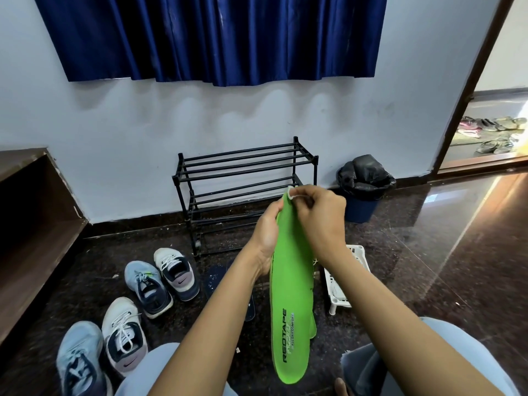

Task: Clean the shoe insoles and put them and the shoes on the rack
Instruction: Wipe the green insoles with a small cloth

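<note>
One wide-angle view from the head, facing forward and down, close over the left hand (265,238) and right hand (321,221), rack (245,160) beyond them, wall (143,124) behind it

The white scrap (289,192) in the right hand (320,221) is too small to identify. The left forearm (225,310) half hides a dark insole (213,277); the bottom edge cuts 1 blue shoe (77,364).

1. Insole (291,295): green, matt, smooth foam look, with printed lettering.
2. Floor (428,252): dark speckled stone, polished to a mirror gloss.
3. Rack (243,164): black tubes, matt; metal or plastic, cannot tell.
4. Curtain (214,38): blue cloth, satin sheen.
5. Bin liner (365,175): black plastic film, crinkled, glossy.
6. Basket (357,252): white plastic, smooth.
7. Scrap (290,194): white; cloth or paper, cannot tell.
</note>
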### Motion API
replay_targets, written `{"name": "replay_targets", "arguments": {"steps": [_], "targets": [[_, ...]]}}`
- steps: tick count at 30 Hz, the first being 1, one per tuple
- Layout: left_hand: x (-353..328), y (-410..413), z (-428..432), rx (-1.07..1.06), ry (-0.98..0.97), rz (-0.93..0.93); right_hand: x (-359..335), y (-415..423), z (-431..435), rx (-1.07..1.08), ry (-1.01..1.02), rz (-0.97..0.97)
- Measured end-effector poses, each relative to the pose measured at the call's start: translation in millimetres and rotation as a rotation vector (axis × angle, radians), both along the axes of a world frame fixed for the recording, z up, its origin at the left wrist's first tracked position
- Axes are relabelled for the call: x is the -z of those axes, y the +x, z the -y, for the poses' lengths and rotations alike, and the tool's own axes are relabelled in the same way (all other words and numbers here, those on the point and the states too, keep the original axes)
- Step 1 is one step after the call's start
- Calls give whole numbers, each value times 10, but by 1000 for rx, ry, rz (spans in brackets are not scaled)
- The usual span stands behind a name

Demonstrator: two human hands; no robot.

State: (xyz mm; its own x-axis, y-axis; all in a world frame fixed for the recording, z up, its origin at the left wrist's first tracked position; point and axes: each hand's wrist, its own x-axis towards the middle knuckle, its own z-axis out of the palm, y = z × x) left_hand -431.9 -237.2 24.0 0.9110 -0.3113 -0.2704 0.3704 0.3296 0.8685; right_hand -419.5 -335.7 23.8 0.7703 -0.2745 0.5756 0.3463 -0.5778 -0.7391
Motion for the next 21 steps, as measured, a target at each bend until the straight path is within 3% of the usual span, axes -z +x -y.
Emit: {"name": "replay_targets", "arguments": {"steps": [7, 12, 21], "targets": [[22, 23, -11, 12, -19, 10, 97, 40, 40, 3, -19, -52], [29, 58, -83, -32, 23, 4, 250, -57, -50, -71, -164, -115], [20, 66, -14, -6, 4, -5, 65, 173, 115, 10, -122, -104]]}}
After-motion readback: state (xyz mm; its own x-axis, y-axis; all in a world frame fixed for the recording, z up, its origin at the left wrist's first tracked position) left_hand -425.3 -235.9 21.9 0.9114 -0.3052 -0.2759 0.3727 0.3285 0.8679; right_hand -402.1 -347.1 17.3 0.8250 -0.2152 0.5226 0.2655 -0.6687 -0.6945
